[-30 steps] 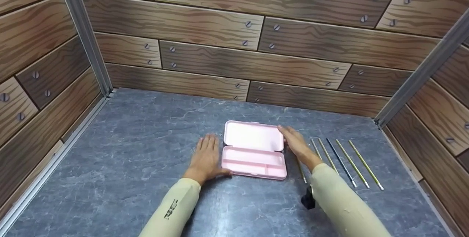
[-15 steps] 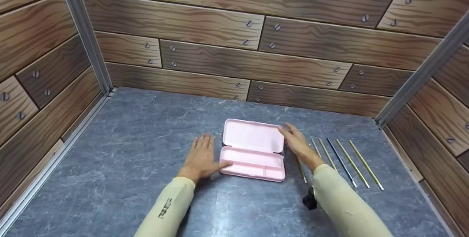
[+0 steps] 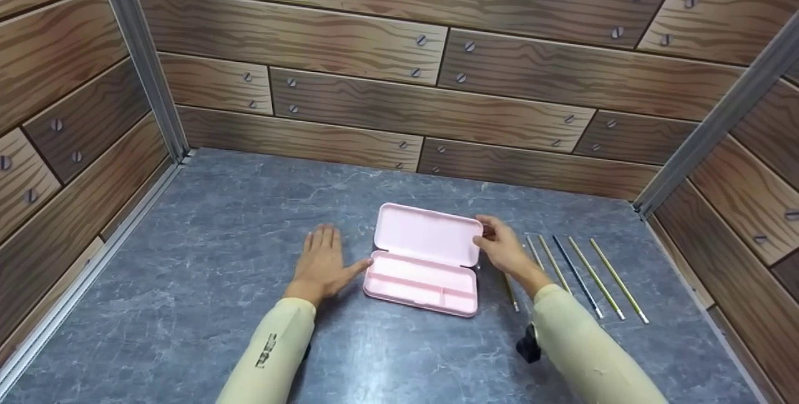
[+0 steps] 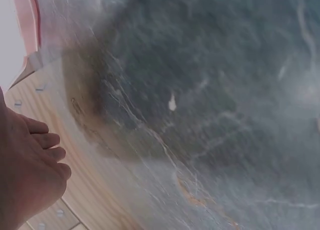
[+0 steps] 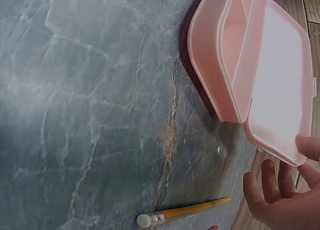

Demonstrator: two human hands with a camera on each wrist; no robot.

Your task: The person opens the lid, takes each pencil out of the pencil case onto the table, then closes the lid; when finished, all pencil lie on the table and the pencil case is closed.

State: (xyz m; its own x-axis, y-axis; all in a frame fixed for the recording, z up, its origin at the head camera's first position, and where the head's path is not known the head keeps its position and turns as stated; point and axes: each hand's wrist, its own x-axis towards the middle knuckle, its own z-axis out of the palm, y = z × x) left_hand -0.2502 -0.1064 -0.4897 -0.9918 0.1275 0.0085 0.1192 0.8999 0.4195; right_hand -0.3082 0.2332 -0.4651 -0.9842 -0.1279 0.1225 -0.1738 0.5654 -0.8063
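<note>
A pink pencil case (image 3: 427,234) lies opened out on the grey surface, its hinged lid at the back and its divided tray (image 3: 399,295) nearest me. My right hand (image 3: 504,251) pinches the lid's right edge; in the right wrist view the thumb is on the lid's inner side and the fingers are behind it. To the left, my left hand (image 3: 319,266) is spread with straight fingers, its thumb reaching the case's left side near the hinge; whether it touches is hard to tell. The left wrist view shows that hand (image 4: 32,172) at its left edge.
Several pencils lie side by side right of the case, among them a blue one (image 3: 577,276) and a yellow one (image 3: 619,279). Another pencil (image 3: 512,291) lies nearer the case, partly behind my right wrist. Wood-patterned walls (image 3: 349,104) bound the surface at back and sides.
The pencil case has slid slightly left and toward me and turned a little. My left hand has shifted left. My right thumb has moved down along the lid's edge, and the hand now pinches it.
</note>
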